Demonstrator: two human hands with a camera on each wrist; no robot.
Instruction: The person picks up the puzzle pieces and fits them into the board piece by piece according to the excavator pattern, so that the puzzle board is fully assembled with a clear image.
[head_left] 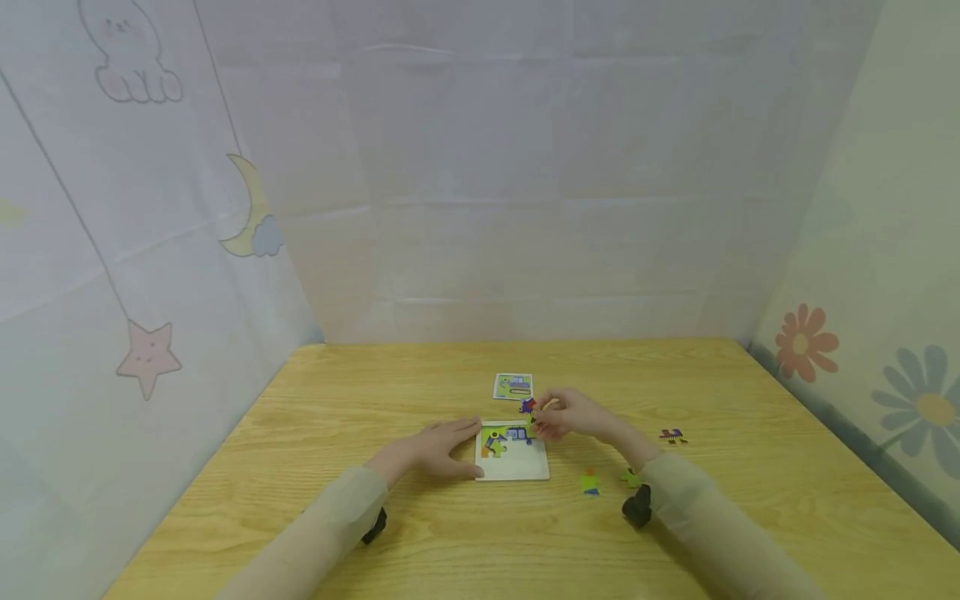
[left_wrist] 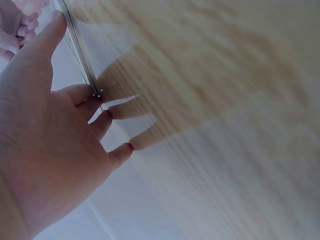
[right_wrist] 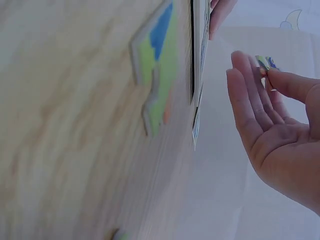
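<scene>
Clearly, the right hand point(head_left: 566, 415) pinches a puzzle piece point(right_wrist: 273, 62).

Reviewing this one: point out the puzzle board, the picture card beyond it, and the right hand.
Puzzle board point(head_left: 517, 467): head view, bare white lower part.
Picture card point(head_left: 513, 386): head view, printed face.
Right hand point(head_left: 572, 415): head view, middle of hand.

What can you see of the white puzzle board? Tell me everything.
The white puzzle board lies flat on the wooden table. It looks thin and rectangular. Puzzle pieces cover part of its far side, showing yellow-green and blue artwork; the near part is bare. The left hand rests against its left edge. The right hand is by its far right corner; contact is unclear.
</scene>
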